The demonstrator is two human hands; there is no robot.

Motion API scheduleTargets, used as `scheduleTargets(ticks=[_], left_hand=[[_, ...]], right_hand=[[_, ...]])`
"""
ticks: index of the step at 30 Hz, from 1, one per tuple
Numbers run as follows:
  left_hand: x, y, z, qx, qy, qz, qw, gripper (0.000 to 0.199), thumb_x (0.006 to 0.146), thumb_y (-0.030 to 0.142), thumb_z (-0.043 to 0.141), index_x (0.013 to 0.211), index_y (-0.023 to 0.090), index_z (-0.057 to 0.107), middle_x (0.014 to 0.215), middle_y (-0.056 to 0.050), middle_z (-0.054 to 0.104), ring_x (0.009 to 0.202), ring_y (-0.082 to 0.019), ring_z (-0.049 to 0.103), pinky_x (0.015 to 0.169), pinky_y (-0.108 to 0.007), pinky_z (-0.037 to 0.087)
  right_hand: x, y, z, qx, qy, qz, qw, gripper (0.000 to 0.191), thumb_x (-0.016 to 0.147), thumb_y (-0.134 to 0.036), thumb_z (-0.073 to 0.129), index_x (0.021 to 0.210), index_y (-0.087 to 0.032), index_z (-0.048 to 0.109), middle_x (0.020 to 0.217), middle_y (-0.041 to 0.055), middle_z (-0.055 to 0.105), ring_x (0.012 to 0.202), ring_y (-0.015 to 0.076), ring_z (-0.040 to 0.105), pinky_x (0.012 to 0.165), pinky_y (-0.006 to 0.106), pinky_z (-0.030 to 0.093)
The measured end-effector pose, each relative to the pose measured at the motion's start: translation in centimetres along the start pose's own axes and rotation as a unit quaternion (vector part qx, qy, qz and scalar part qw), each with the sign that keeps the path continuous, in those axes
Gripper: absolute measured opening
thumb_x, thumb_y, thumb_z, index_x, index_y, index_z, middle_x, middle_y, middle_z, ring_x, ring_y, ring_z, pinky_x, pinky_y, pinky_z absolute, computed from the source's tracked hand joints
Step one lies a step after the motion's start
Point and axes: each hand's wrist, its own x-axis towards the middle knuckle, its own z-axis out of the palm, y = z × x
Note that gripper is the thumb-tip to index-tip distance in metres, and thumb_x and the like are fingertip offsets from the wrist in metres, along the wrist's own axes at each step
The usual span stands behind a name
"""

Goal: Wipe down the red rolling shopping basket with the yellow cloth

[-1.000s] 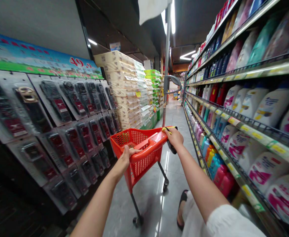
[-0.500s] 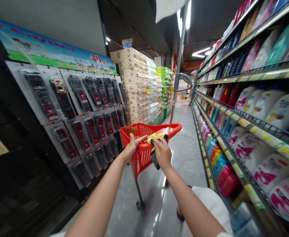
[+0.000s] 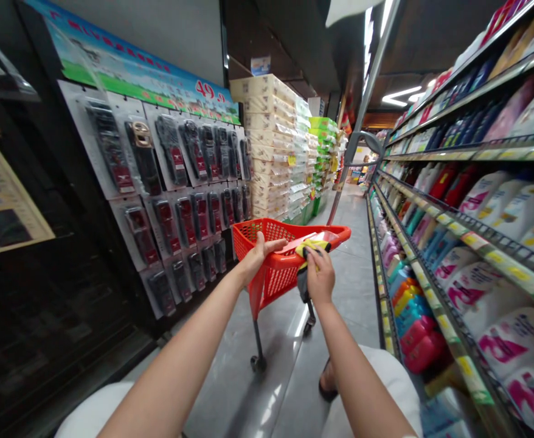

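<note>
A red plastic shopping cart stands in the aisle in front of me. My right hand pinches a yellow and black cloth against the cart's near rim, and a dark part of the cloth hangs down below the hand. At the rim's left part is my left hand, its fingers stretched out and nothing in it. Whether its palm touches the rim is hard to tell. A pole with a grey loop handle rises behind the cart.
Packaged belts hang on a rack at the left. Stacked cream packs stand beyond it. Shelves of bottles line the right side. Grey tiled floor runs down the aisle between them.
The cart, both hands and the surroundings sit further right in the view. The right hand still grips the cloth at the rim; the left hand stays open.
</note>
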Motion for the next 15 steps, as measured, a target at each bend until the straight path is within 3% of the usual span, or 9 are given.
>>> scheduleTargets(ticks=[3,5,8,10,12,15], left_hand=[[0.4,-1.1,-1.5,0.072,0.08,-0.016,0.994,0.099,0.088,0.073,-0.003,0.132,0.01,0.06,0.136,-0.015,0.06,0.131,-0.028,0.051,0.115,-0.041,0.03],[0.6,-2.1,-1.8,0.119,0.11,-0.041,0.986,0.097,0.089,0.07,-0.004,0.134,0.01,0.057,0.145,-0.014,0.051,0.139,-0.027,0.041,0.118,-0.04,0.024],[1.1,-3.5,-1.2,0.163,0.102,-0.041,0.98,0.091,0.091,0.064,-0.008,0.141,0.014,0.051,0.157,-0.008,0.034,0.148,-0.022,0.022,0.122,-0.037,0.011],[1.4,-4.2,-0.8,0.177,0.096,-0.027,0.979,0.09,0.092,0.061,-0.009,0.143,0.014,0.048,0.157,-0.007,0.035,0.148,-0.019,0.023,0.122,-0.036,0.009],[1.8,-4.8,-0.6,0.188,0.092,-0.017,0.978,0.09,0.093,0.06,-0.01,0.142,0.014,0.048,0.154,-0.008,0.04,0.146,-0.018,0.028,0.121,-0.034,0.013],[2.0,-5.1,-1.1,0.215,0.089,-0.006,0.972,0.089,0.093,0.059,-0.011,0.139,0.017,0.052,0.151,-0.007,0.046,0.144,-0.017,0.032,0.12,-0.035,0.018]], right_hand=[[2.4,2.0,-1.5,-0.021,0.008,0.035,0.999,0.035,0.095,-0.036,0.046,0.111,-0.02,0.073,0.128,0.0095,0.062,0.119,0.0205,0.058,0.105,0.036,0.044],[2.9,2.1,-1.4,-0.026,0.018,0.055,0.998,0.036,0.095,-0.035,0.045,0.111,-0.019,0.073,0.129,0.01,0.062,0.118,0.0208,0.058,0.104,0.036,0.044],[1.7,0.6,0.2,-0.044,0.05,0.07,0.995,0.038,0.096,-0.034,0.041,0.113,-0.019,0.072,0.13,0.0102,0.061,0.118,0.0207,0.058,0.102,0.035,0.044],[0.3,-0.9,1.3,-0.078,0.05,0.05,0.994,0.038,0.097,-0.033,0.04,0.116,-0.021,0.071,0.13,0.0095,0.061,0.118,0.0211,0.058,0.102,0.035,0.044],[-0.7,-2.0,1.9,-0.123,0.02,0.018,0.992,0.036,0.097,-0.033,0.042,0.12,-0.024,0.069,0.131,0.0082,0.06,0.117,0.0219,0.057,0.102,0.036,0.043],[-0.9,-2.2,1.0,-0.171,-0.051,-0.025,0.984,0.034,0.097,-0.033,0.045,0.122,-0.031,0.067,0.132,0.0045,0.06,0.111,0.0209,0.06,0.097,0.033,0.045]])
